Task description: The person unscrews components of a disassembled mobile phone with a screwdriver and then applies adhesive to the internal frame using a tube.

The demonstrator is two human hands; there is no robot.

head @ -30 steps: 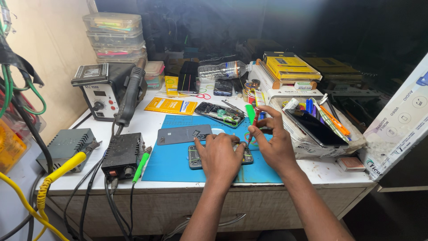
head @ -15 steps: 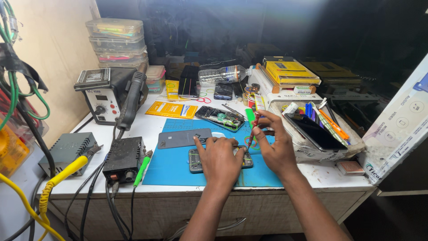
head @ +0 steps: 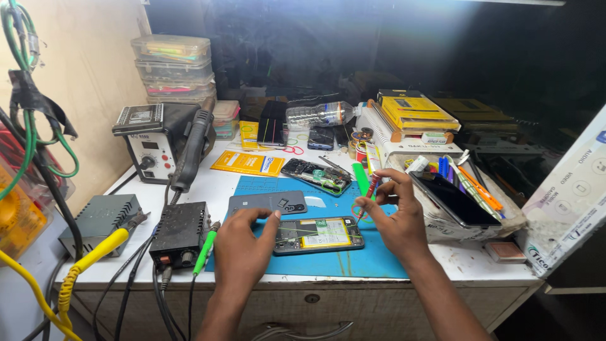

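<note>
Fingertips of the left hand (head: 243, 249) press only the near left edge of the opened back-less phone with its exposed yellow battery (head: 319, 234), lying flat on the blue rubber mat (head: 353, 262); that light hold could let it skid. Beside it, the right hand (head: 394, 218) pinches a slim red-handled tool (head: 368, 192) over the top right corner; a slip might gouge the board.

Left hand (head: 243, 249) lies flat, fingers spread; right hand (head: 394, 218) is raised, fingertips pinched.

Two hands: left hand (head: 243, 243), right hand (head: 394, 218). Two opened phones: near opened phone (head: 319, 235), far opened phone (head: 315, 176). One grey back cover (head: 267, 203). One blue mat (head: 372, 262). Three stacked clear boxes (head: 172, 69), far left.
</note>
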